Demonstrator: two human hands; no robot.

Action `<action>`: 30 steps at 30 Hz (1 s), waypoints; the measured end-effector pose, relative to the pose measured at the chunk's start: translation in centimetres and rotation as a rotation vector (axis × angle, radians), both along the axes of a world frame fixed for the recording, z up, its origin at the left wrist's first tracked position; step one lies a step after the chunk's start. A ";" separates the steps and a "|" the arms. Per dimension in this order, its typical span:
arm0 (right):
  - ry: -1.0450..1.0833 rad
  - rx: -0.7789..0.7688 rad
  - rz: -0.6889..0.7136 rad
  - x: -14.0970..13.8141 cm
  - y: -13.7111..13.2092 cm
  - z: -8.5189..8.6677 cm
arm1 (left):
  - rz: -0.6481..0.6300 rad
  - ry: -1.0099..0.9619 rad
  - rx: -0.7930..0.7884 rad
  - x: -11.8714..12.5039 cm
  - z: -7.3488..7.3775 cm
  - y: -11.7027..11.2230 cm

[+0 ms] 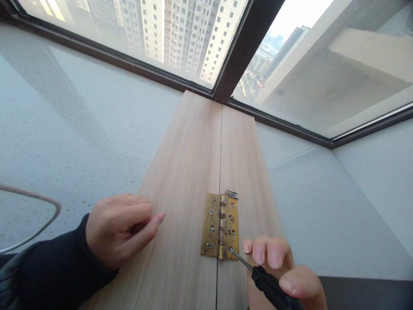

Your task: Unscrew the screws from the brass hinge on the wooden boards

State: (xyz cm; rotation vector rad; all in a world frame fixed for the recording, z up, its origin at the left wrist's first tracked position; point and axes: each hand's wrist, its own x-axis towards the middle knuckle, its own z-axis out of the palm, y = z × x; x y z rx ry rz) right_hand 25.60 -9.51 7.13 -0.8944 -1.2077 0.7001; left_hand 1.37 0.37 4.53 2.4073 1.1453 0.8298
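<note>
A brass hinge (220,226) lies across the seam of two light wooden boards (187,181). My right hand (284,271) grips a black-handled screwdriver (269,286); its tip sits in the lower right screw of the hinge. Near the left edge of the left board rests my left hand (121,228), fingers loosely curled and holding nothing. A few loose screws (231,194) lie just above the hinge's top right corner.
The boards lie on a pale speckled window ledge (80,129) and reach back to a dark window frame (238,47) with tall buildings outside. A thin curved rim (48,219) shows at the far left. A dark surface (368,292) lies at the bottom right.
</note>
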 end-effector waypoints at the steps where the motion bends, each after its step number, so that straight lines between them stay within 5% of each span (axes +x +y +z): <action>1: -0.019 0.023 -0.019 0.1 0.1 -0.2 | -0.003 -0.004 -0.001 0.0 0.0 0.0; 5: -0.034 0.037 0.024 -0.3 0.6 0.0 | -0.008 -0.015 0.001 0.0 0.0 0.0; 9: 0.121 -0.117 0.171 -1.2 0.9 1.0 | -0.008 -0.004 0.011 0.0 0.1 0.0; 13: 0.239 -0.182 0.123 -1.6 0.7 1.0 | -0.007 0.001 0.009 0.0 0.2 0.0; 20: 0.093 -0.062 -0.011 0.0 0.6 -0.4 | -0.008 0.001 -0.001 0.0 0.2 0.0; 30: 0.397 -0.290 0.148 -1.5 0.1 0.7 | -0.011 -0.008 -0.006 0.0 0.2 0.0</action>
